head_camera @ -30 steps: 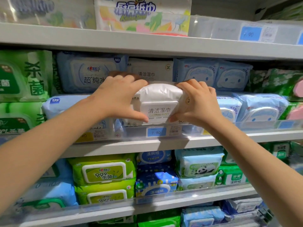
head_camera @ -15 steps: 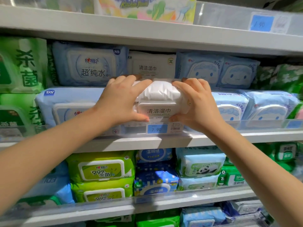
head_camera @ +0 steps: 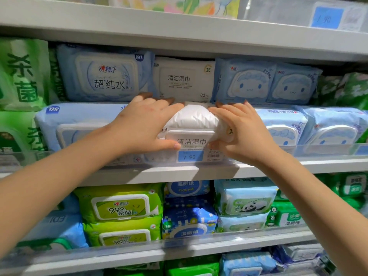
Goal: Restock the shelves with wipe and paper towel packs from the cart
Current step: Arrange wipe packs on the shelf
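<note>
Clamping the white wipe pack (head_camera: 194,121) between our left hand (head_camera: 143,128) and right hand (head_camera: 242,130), fingers over its top and thumbs under its lid, we judge it soft, crinkly and fairly heavy; holding both ends suits seating it behind the shelf's clear front lip (head_camera: 328,150).

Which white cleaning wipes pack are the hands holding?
The front white pack, lying flat behind the 7.90 price tag, gripped by the left hand and right hand. The other white pack stands upright behind it.

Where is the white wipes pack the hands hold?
In the head view, the white wipes pack sits mid-shelf above the blue price tag, gripped between the left hand and right hand.
</note>
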